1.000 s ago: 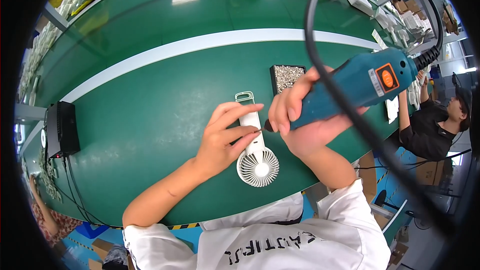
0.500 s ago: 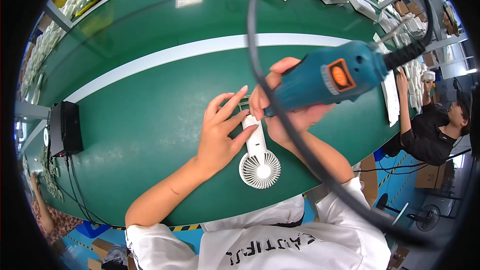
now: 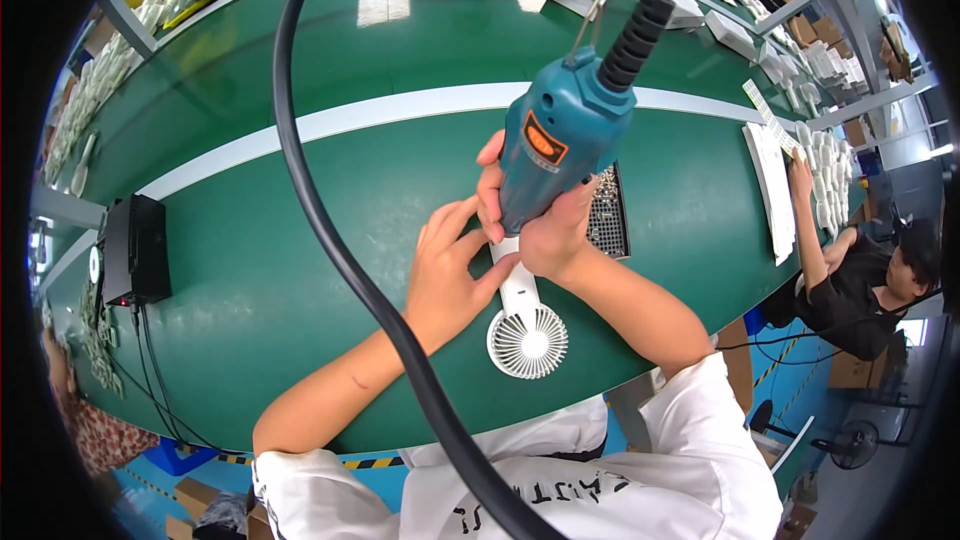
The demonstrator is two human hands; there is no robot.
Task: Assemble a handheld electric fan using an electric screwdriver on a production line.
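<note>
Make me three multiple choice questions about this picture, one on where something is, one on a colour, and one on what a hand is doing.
1. Where does the small white fan lie?
A. On the green table, near its front edge
B. On the floor
C. On top of the black box

2. What colour is the body of the power screwdriver?
A. Red
B. Blue-green
C. Yellow

3. What is the right hand doing?
A. Resting flat on the table
B. Gripping the power screwdriver
C. Hanging off the table

Answers: 1 A, the fan rests on the green surface by the left hand. 2 B, the housing is blue-green with an orange patch. 3 B, its fingers wrap the tool's lower body, held upright over the fan's handle.
</note>
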